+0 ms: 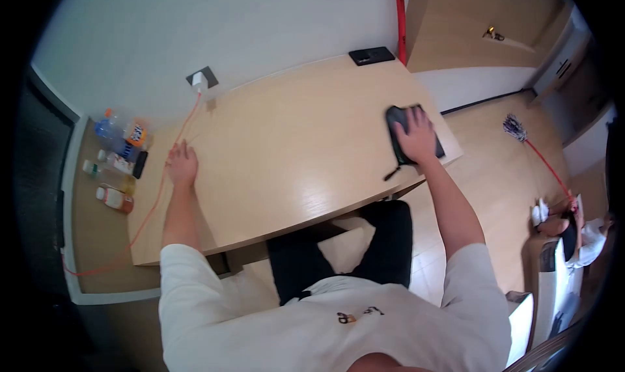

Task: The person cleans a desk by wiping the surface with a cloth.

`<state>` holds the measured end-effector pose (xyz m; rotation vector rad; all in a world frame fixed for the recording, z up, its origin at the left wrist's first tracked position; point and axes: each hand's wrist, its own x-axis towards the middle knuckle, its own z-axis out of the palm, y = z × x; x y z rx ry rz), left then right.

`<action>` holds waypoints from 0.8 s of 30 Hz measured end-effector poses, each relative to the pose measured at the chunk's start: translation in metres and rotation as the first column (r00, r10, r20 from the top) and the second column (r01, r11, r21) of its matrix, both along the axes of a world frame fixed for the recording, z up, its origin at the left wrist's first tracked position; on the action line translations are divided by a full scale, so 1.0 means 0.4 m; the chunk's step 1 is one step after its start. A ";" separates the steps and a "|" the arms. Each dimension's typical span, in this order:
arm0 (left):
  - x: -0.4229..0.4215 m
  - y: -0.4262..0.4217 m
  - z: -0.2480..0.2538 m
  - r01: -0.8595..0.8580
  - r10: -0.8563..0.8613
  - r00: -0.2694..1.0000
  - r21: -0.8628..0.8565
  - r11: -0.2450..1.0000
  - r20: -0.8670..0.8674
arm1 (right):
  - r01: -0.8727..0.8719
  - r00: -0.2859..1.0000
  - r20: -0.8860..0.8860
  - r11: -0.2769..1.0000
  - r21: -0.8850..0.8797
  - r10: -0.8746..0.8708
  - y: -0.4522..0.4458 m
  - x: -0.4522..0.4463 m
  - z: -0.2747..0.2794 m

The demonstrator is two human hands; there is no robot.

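Observation:
My right hand [418,137] lies with spread fingers on top of a black zip pouch [398,117] at the right end of the wooden desk [293,131]. A zip pull [392,173] sticks out from the pouch's near corner. On the left side of the desk, my left hand [183,165] rests with its fingers stretched forward. An orange-red cable [156,199] runs right beside its fingers; whether they touch it I cannot tell. The cable comes from a white charger [199,81] plugged into a wall socket and trails down to the left.
Several bottles [116,198] stand on the ledge left of the desk. A black phone [372,55] lies at the back edge. On the floor at right is a mop [514,128] with a red handle, near another seated person [589,242]. My legs [384,235] are under the desk.

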<state>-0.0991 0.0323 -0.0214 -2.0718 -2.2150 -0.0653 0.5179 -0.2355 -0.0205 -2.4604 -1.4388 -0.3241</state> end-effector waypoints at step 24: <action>-0.036 0.013 -0.019 0.154 -0.146 0.987 0.158 0.975 -0.060 | -0.697 0.527 -0.403 0.652 0.298 0.748 0.504 -1.019 0.019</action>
